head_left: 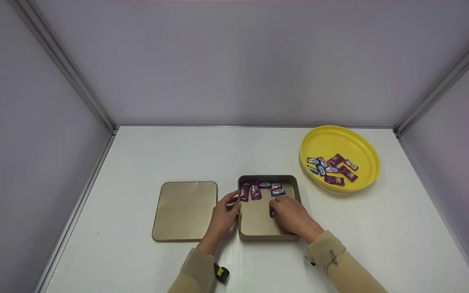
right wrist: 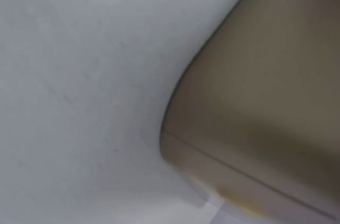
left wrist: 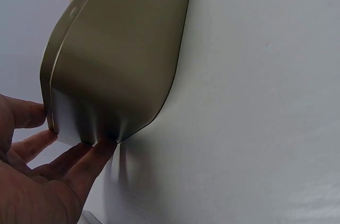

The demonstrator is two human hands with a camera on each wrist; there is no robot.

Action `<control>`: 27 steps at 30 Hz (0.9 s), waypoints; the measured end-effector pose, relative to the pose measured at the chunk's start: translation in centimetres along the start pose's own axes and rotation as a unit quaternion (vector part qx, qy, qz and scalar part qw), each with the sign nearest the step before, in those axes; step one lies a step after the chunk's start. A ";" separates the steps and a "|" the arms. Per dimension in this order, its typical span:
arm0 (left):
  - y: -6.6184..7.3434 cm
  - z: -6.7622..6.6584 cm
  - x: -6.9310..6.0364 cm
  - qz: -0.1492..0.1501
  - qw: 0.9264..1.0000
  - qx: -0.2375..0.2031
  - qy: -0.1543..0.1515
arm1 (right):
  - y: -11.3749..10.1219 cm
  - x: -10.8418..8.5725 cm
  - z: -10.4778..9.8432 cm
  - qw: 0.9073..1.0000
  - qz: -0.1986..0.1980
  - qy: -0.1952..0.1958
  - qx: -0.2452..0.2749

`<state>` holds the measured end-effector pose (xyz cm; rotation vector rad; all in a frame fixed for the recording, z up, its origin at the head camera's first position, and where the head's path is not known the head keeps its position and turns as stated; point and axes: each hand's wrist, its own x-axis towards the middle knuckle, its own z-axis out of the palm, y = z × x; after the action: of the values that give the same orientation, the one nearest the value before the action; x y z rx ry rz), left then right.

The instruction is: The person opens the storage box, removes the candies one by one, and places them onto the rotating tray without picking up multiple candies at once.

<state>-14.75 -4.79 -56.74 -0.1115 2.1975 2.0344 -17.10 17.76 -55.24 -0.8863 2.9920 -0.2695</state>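
A gold metal tin (head_left: pixel 259 224) stands uncovered on the table, with purple candies (head_left: pixel 255 192) and blue candies (head_left: pixel 278 192) along its far side. My left hand (head_left: pixel 223 215) touches the tin's left wall; the left wrist view shows its extended fingertips (left wrist: pixel 101 152) against the outer side of the tin (left wrist: pixel 117 59). Inside the tin, my right hand (head_left: pixel 293 213) pinches a blue wrapped candy (head_left: pixel 273 214), mostly covered by the fingers. The right wrist view holds only the tin's outer wall (right wrist: pixel 255 112), and the right hand does not show there.
A square gold lid (head_left: pixel 185 209) lies flat left of the tin. At the back right, a round yellow tray (head_left: pixel 336 140) holds several purple and blue candies (head_left: pixel 334 169). Walls (head_left: pixel 255 61) enclose the white table (head_left: pixel 202 154) at the back and sides.
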 end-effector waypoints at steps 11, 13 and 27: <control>-0.3 0.0 0.0 0.008 1.000 0.013 -0.001 | -0.2 -0.1 -0.2 0.999 0.017 -0.038 0.023; 0.1 0.0 -0.1 0.004 1.000 0.012 0.000 | -0.2 -0.1 -0.3 0.998 0.022 -0.043 0.040; -0.3 0.0 0.1 0.012 0.999 0.031 0.005 | 0.7 -0.3 -2.7 0.977 0.077 -0.061 0.190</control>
<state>-14.80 -4.80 -57.03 -0.0892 2.2743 1.9801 -17.39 18.90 -52.74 -0.6040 2.7376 -0.7234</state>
